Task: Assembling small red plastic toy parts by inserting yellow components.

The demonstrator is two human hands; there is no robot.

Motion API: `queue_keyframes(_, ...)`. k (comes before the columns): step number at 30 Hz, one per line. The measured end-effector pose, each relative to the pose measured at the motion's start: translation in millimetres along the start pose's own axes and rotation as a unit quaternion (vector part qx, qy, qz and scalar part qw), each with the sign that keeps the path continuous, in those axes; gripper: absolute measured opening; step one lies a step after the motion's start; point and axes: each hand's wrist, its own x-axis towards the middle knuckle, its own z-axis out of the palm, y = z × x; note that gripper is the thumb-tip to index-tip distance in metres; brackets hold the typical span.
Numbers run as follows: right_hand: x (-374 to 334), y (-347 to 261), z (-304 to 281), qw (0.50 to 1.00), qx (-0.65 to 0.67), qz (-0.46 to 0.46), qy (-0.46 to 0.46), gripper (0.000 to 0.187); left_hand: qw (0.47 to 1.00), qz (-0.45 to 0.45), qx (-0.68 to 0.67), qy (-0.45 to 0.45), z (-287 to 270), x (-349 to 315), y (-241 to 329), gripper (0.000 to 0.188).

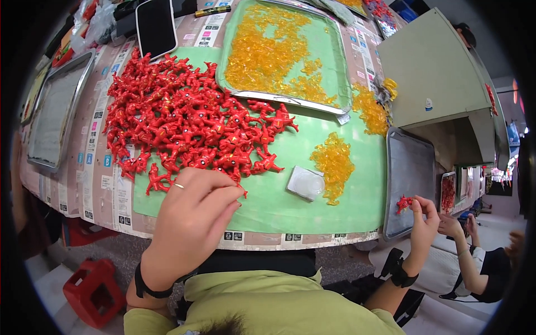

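The right hand (pixel 422 223) pinches a small red figure (pixel 403 204) between thumb and fingertips, the other fingers curled. The figure juts leftward from the fingertips above the grey tray (pixel 410 162); its long axis seems to run left to right, slightly slanted, but which way it faces is too small to tell. The tray's long sides run near to far, its right rim beside the cabinet (pixel 441 78).

The left hand (pixel 195 209) is over the near edge of the red heap (pixel 184 117), fingers bent and nearly closed, pointing right; a red bit shows at the fingertips, though I cannot tell whether it is gripped. Just left, a loose red figure (pixel 158 180) lies with its long axis near to far.

Rightward, open green sheet (pixel 262 209) runs to the white block (pixel 306 183), with yellow pieces (pixel 333 167) just beyond. The tabletop (pixel 312 239) ends close on the near side.
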Motion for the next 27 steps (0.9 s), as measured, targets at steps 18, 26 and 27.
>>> queue_keyframes(18, -39, -100, 81, 0.920, -0.019, -0.314, -0.231, 0.015, 0.988, -0.035, 0.153, -0.008, 17, 10, 2, 0.017)
queue_keyframes(26, -44, -103, 84, 0.924, -0.042, -0.268, -0.270, 0.013, 0.986, -0.013, 0.163, 0.023, 26, 27, 5, 0.019)
queue_keyframes(27, -45, -103, 84, 0.925, -0.035, -0.259, -0.275, 0.013, 0.986, 0.013, 0.166, 0.002, 27, 32, 8, 0.021)
